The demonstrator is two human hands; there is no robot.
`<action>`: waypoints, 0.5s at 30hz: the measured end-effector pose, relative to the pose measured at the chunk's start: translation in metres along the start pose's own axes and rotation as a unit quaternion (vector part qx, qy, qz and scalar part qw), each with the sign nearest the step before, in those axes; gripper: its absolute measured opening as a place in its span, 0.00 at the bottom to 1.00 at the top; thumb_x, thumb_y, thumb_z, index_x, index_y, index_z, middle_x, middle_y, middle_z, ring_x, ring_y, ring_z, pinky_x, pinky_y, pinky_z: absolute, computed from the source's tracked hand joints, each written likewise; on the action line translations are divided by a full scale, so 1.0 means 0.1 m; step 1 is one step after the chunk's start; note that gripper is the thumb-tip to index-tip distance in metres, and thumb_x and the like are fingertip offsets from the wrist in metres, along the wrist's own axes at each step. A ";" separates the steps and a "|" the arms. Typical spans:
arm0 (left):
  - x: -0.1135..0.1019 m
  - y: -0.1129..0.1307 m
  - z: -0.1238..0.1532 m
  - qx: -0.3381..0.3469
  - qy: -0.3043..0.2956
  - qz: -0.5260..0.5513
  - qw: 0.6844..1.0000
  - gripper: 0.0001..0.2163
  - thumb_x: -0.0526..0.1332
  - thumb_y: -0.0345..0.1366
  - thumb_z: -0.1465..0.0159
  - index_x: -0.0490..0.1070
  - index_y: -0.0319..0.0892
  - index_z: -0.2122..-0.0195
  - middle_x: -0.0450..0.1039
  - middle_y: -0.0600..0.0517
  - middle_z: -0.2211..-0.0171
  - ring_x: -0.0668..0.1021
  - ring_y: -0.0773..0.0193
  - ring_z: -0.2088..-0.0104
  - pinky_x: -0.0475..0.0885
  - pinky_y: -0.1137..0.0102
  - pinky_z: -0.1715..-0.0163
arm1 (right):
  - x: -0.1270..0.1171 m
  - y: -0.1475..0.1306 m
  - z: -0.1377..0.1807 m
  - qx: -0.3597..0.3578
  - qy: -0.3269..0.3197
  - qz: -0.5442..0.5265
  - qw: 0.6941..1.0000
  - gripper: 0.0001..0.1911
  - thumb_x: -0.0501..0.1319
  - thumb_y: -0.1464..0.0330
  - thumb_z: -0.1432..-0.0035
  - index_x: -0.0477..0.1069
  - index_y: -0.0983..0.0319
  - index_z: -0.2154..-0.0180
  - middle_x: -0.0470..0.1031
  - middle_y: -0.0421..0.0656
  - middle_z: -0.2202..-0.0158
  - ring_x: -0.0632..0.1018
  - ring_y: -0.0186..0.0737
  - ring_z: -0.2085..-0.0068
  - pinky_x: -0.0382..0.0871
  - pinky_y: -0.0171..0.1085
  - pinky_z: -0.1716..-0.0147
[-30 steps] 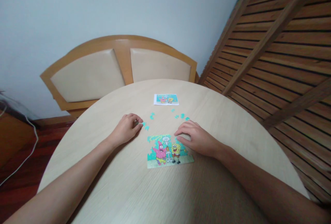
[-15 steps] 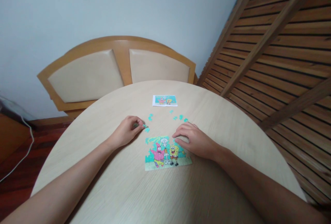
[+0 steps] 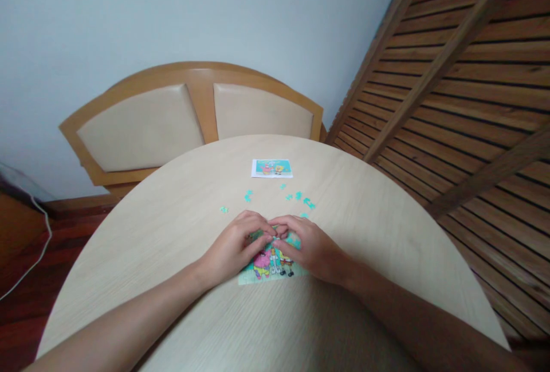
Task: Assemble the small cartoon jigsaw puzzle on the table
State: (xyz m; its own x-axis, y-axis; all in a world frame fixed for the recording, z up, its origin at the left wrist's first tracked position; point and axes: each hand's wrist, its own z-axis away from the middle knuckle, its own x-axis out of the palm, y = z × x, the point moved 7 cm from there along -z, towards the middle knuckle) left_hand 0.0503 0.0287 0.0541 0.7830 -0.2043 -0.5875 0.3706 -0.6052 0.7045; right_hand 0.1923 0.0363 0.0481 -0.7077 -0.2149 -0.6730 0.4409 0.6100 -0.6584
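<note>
My left hand (image 3: 240, 243) reaches over the left part of a partly joined cartoon jigsaw puzzle (image 3: 268, 273), its thumb and fingertips pinched together. A puzzle piece appears to be in that pinch, though the fingers mostly cover it. Over the right part of the puzzle is my right hand (image 3: 311, 249), with curled fingers and its thumb drawn in. The fingertips of both hands meet above the puzzle's upper middle; what the right fingers grip is hidden. Pink, green and yellow figures show along the uncovered lower part.
Loose teal puzzle pieces (image 3: 308, 203) lie beyond my right hand, with others (image 3: 248, 195) farther left and a single piece (image 3: 224, 210) beyond my left hand. A picture card (image 3: 272, 169) lies farther back on the round table (image 3: 172, 211). Behind stands a padded chair (image 3: 141, 128).
My left hand has moved right, from the loose pieces onto the puzzle, uncovering one piece on the table. My right hand has shifted slightly down and left, and its fingertips now meet the left ones.
</note>
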 end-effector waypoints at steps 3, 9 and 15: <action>0.00 -0.03 0.01 -0.020 0.015 0.001 1.000 0.05 0.59 0.34 0.29 0.75 0.44 0.58 0.78 0.49 0.60 0.77 0.59 0.56 0.71 0.62 0.53 | -0.02 0.03 -0.01 0.010 -0.002 -0.015 1.000 0.15 0.64 0.73 0.39 0.75 0.59 0.50 0.82 0.42 0.57 0.80 0.42 0.56 0.70 0.40 0.52; 0.01 0.06 0.05 0.073 -0.082 -0.065 0.992 0.08 0.61 0.35 0.30 0.73 0.44 0.51 0.75 0.46 0.51 0.76 0.57 0.49 0.71 0.60 0.47 | -0.13 0.24 -0.02 0.065 0.012 -0.061 0.996 0.07 0.62 0.71 0.38 0.79 0.59 0.60 0.84 0.40 0.62 0.83 0.39 0.61 0.74 0.37 0.58; 0.11 0.12 0.14 0.143 -0.189 -0.138 0.962 0.11 0.62 0.39 0.31 0.75 0.46 0.49 0.73 0.44 0.50 0.75 0.53 0.48 0.70 0.57 0.45 | -0.13 0.30 -0.03 0.062 0.024 -0.029 0.997 0.04 0.67 0.71 0.42 0.81 0.59 0.64 0.84 0.41 0.63 0.82 0.41 0.60 0.73 0.38 0.56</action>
State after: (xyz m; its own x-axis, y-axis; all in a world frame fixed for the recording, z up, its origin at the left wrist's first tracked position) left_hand 0.0564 0.0085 0.0506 0.4171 -0.2378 -0.8772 0.3428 -0.8527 0.3942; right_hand 0.2129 0.0597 0.0378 -0.7583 -0.2082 -0.6178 0.4615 0.4979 -0.7343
